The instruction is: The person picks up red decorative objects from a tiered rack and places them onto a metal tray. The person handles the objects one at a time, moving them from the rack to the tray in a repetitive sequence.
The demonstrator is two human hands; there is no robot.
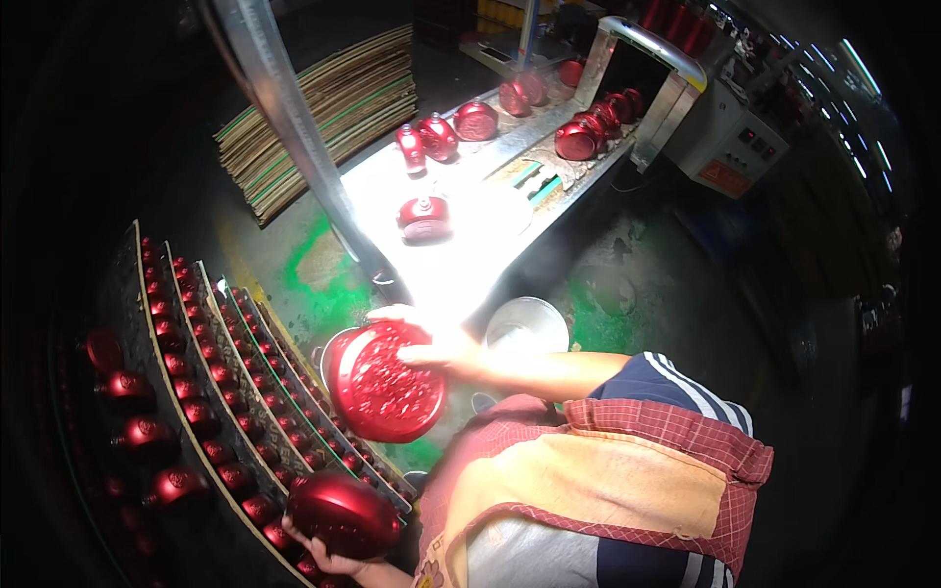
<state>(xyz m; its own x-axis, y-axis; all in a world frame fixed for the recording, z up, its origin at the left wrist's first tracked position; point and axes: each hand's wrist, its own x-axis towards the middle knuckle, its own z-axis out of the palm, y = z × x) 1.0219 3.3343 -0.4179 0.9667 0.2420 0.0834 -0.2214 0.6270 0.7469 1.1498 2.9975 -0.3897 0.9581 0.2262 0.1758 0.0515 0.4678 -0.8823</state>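
Note:
My left hand, low in the view, is closed on a dark red, glossy, rounded vessel, its fingers curled round the left and near side. My right hand reaches leftward to a shallow red tub filled with small shiny red pieces. Its thumb lies inside over the pieces, while its fingers stretch past the far edge, so it appears to grip the rim. Strong glare washes out part of this hand. A grey metal rim with a loop handle shows behind the tub.
To the left, long boards stand in rows with many red vessels between them. A brightly lit bench ahead carries several red flasks and leads to a metal arch. A silver bucket and stacked boards stand nearby.

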